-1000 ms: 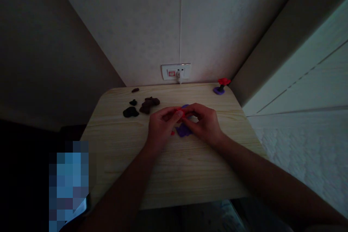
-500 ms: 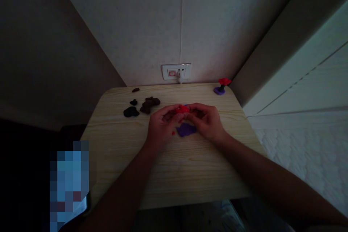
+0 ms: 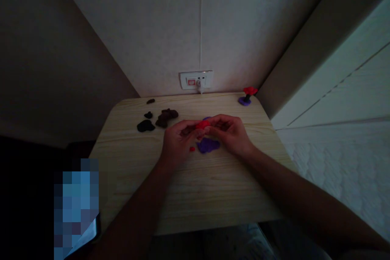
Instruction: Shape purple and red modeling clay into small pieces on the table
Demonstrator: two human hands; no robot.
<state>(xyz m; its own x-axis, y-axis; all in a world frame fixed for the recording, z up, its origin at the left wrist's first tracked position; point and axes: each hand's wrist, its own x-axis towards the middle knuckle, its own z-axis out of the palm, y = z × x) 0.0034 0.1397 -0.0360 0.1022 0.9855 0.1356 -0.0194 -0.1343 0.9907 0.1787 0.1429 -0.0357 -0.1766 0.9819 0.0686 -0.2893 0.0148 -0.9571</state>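
A lump of red modelling clay (image 3: 202, 125) is pinched between the fingertips of both hands, just above the wooden table. My left hand (image 3: 179, 138) grips its left side, thumb toward me. From the right, my right hand (image 3: 230, 132) holds the other side with thumb and bent fingers. Below the hands lies a flattened piece of purple clay (image 3: 208, 145), and a small red bit (image 3: 192, 149) rests to its left. More purple clay (image 3: 207, 118) shows partly behind the fingers.
Brown clay lumps (image 3: 167, 117) and black clay pieces (image 3: 146, 126) lie at the table's left. At the back right stands a clay flower (image 3: 250, 91) with a purple base. A wall socket (image 3: 196, 80) with a plug is behind the table (image 3: 213, 195). A lit screen, partly pixelated, is at lower left.
The red clay looks more rounded now than before, when it was flatter and uneven. Both hands still hold it, and the view has shifted slightly.
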